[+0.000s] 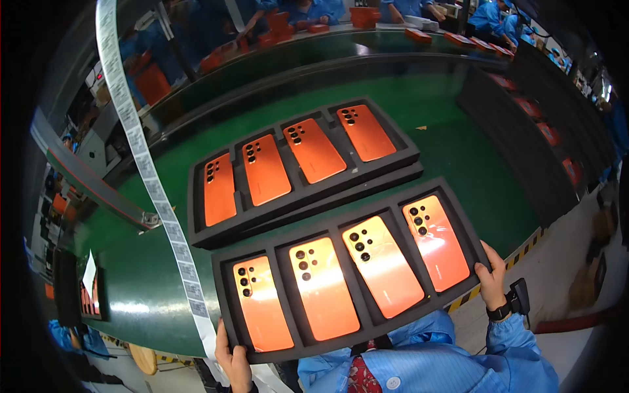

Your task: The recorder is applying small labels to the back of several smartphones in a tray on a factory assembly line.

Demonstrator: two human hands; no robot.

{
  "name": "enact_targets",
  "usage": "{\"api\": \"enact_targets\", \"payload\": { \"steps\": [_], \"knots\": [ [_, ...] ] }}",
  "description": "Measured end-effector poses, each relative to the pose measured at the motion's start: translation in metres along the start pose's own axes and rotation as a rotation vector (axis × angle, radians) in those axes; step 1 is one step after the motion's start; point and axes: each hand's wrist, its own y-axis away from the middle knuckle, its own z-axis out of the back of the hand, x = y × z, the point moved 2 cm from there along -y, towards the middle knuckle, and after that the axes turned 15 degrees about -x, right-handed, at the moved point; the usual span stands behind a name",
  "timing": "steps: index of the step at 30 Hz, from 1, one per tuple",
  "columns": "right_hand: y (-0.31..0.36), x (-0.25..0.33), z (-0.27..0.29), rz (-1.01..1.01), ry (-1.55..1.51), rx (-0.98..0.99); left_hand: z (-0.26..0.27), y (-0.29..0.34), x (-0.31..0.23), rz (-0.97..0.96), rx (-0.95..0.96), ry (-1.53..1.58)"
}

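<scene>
A black foam tray [370,316] is between my two hands, tilted in front of my body. Several orange phones [321,288] lie in its slots, backs up, with dark round camera lenses at their upper left; bright light glares off them. My left hand [232,360] is closed on the tray's near left corner, thumb on the rim. At the right end my right hand [491,278] grips the edge, thumb on top and fingers partly hidden. Just beyond lies another black foam tray [308,201] of orange phones [266,170], apparently resting on a further tray.
A green work surface [426,92] spreads beneath the trays. At left, a long white label strip [164,206] hangs down past the held tray. Black foam trays [501,141] stand at the right. People in blue [314,12] work across the far side among orange boxes [363,18].
</scene>
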Motion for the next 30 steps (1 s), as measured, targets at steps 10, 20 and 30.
{"api": "enact_targets", "payload": {
  "steps": [10, 20, 30],
  "knots": [
    [-0.007, 0.022, 0.007, 0.352, 0.502, 0.185, 0.011, 0.005, -0.038, -0.312, 0.103, -0.64],
    [-0.056, 0.134, -0.041, 0.927, 0.376, 0.223, 0.076, -0.105, -0.051, -0.069, 0.108, -0.019],
    [0.007, 0.235, -0.177, 1.274, -0.323, 0.51, 0.023, -0.144, 0.001, 0.172, 0.644, -0.151]
  ]
}}
